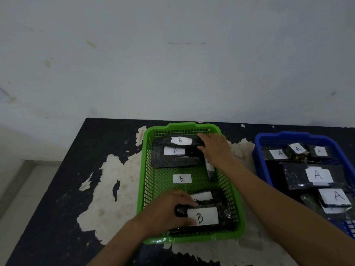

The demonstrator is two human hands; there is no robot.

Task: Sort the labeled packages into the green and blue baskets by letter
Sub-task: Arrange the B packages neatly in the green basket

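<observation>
Left hand (169,210) grips near black-wrapped B package (202,217), lying nine-to-three in green mesh basket (182,125); right hand (216,148) clasps twelve-o'clock B package (180,140).

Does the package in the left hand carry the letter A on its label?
No, the left hand grips a black package whose white label reads B, inside the green basket.

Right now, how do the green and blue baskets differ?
The green plastic mesh basket holds black packages labelled B; the blue plastic mesh basket holds black packages labelled A. The left hand and right hand are in the green basket, none in the blue. The green shows whole; the frame cuts the blue. Shared: mesh walls.
</observation>
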